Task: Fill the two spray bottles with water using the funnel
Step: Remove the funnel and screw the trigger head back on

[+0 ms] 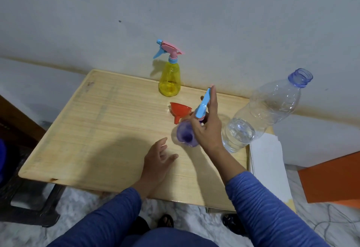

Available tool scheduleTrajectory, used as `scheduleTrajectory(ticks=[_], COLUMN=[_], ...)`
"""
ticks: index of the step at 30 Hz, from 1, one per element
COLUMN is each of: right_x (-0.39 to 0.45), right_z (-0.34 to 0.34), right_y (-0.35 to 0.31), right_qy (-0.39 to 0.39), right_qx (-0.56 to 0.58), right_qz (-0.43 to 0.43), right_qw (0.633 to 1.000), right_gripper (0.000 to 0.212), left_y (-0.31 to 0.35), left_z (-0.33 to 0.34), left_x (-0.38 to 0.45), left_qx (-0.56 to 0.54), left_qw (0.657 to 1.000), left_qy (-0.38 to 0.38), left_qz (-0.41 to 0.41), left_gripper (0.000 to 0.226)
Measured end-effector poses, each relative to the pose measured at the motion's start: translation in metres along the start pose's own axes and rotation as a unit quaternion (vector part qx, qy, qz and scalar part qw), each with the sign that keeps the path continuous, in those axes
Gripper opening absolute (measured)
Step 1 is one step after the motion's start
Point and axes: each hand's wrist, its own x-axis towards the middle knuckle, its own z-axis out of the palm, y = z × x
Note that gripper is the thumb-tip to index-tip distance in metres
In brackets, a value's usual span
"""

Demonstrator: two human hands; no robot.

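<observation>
The purple spray bottle (185, 134) is standing on the wooden table (87, 129) directly under the right hand (207, 128). It is translucent violet, seen from above so that its body looks short and rounded, and its neck is hidden behind the fingers. The blue trigger spray head (203, 104) is sticking up out of the right hand, tilted, with a pink part just showing below it. The right hand is closing around that spray head at the top of the bottle, the fingers curled about it and one finger stretching up along the blue piece; whether the head is screwed on or lifted free of the neck cannot be told.

The left hand (158, 159) is hovering low over the table just to the near left of the purple bottle, palm half turned, fingers spread and loose, holding nothing and not touching the bottle.

The orange funnel (180, 111) is lying on its side just beyond the right hand, its spout pointing toward the purple bottle and close to it. The yellow spray bottle (169, 79) is standing upright farther beyond both hands, by the wall, with its pink and blue head fitted. The large clear water bottle (263, 110) is standing uncapped just to the right of the right hand, partly filled with water.
</observation>
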Motion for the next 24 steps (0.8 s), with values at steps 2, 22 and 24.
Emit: scheduleTrajectory(ticks=[2,22,24], right_x=[0.01,0.019,0.019], right_z=[-0.004,0.062,0.07], right_y=[-0.007,-0.001,0.002], right_qy=[-0.005,-0.3,-0.305], right_qx=[0.058,0.261,0.245], right_qz=[0.022,0.324,0.343], right_qw=[0.998,0.859,0.854], right_gripper=[0.077,0.035,0.034], left_y=[-0.001,-0.041,-0.042], left_z=[-0.007,-0.08,-0.08], left_x=[0.002,0.005,0.005], left_qx=[0.064,0.41,0.409], left_qw=[0.998,0.889,0.888], left_qy=[0.008,0.164,0.167], left_qz=[0.026,-0.124,-0.129], left_gripper=[0.052,0.081,0.079])
